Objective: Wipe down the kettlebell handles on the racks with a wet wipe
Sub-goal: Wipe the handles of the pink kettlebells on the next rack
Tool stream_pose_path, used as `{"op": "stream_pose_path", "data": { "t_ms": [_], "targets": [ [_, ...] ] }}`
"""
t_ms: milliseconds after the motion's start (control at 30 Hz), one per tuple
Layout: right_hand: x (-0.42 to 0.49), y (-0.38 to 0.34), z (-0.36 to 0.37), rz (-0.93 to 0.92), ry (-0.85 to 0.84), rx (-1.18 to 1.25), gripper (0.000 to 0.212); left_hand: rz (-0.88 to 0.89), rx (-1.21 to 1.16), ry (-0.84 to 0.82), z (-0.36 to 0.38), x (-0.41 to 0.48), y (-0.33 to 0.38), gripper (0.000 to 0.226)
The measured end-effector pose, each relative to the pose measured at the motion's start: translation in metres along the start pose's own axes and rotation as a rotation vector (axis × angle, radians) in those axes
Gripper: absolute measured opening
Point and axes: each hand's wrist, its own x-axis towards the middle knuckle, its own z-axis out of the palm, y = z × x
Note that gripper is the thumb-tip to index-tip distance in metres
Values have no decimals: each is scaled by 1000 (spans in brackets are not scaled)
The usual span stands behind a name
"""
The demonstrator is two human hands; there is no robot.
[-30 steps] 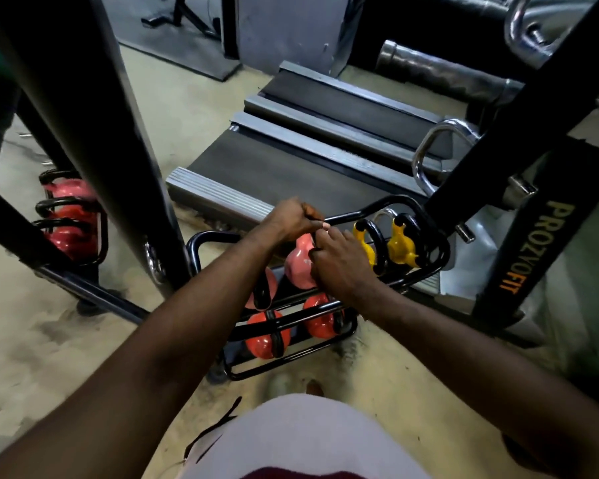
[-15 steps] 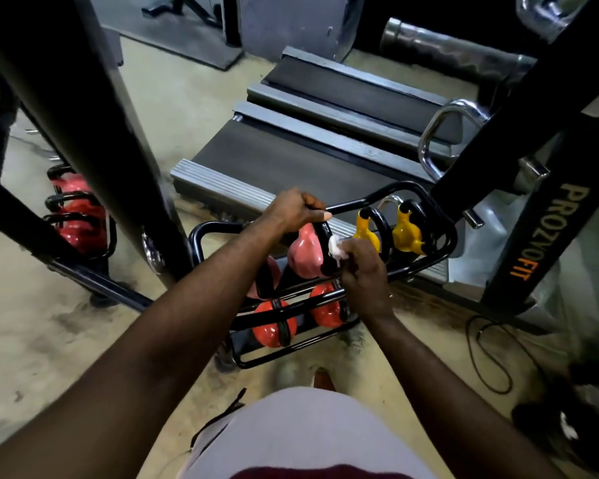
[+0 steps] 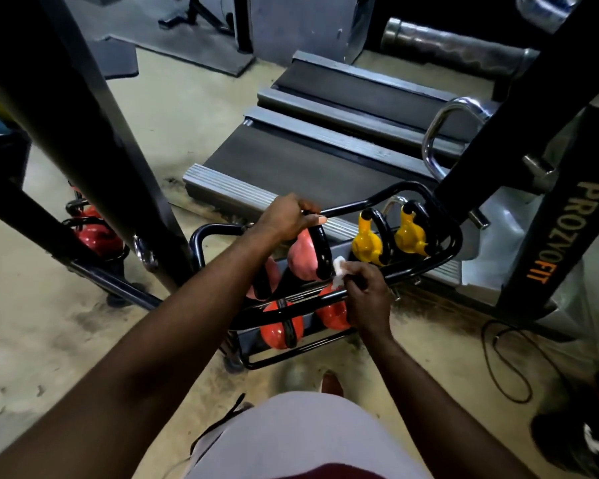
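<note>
Black tubular rack [image 3: 429, 262] holds six glossy bells: two pink [image 3: 301, 257], two red [image 3: 277, 333], two yellow [image 3: 365, 245]. Left hand [image 3: 284, 219] is clamped on one pink bell's smooth black handle [image 3: 320, 250] at the top. Right hand [image 3: 367, 299] pinches a crumpled white wipe [image 3: 339, 269] against the handle's lower end.

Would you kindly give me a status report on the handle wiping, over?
Left grip holds pink kettlebell's handle top. Right grip pinches wipe at handle's base. Rack rail crosses just below; nothing blocking.
</note>
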Motion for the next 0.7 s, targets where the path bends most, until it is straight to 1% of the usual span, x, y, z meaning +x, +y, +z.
{"op": "stream_pose_path", "data": {
  "t_ms": [100,133,200,267,367,500,567,633,700],
  "targets": [
    [7,-11,6,200,-170,72,12,1,24,-40,-3,-6,0,42],
    [8,-12,9,262,-204,107,11,-1,36,-59,-5,-8,0,47],
    [17,-23,10,411,-251,238,18,-14,57,-70,-7,-10,1,52],
    [36,-36,12,514,-325,312,21,-23,26,-55,-8,-11,2,52],
    [56,-45,10,547,-412,233,26,-31,-19,-30,-6,-14,0,52],
    [61,-46,-3,525,-626,14,17,-49,-60,-24,-2,-11,-7,55],
    [83,-54,1,588,-650,39,23,-49,-74,-17,-2,-11,-8,55],
    [103,-67,8,664,-708,160,28,-55,-85,-24,-2,-10,-7,54],
    [117,-73,14,705,-703,275,29,-47,-75,-35,-1,-10,-7,54]
  ]
}}
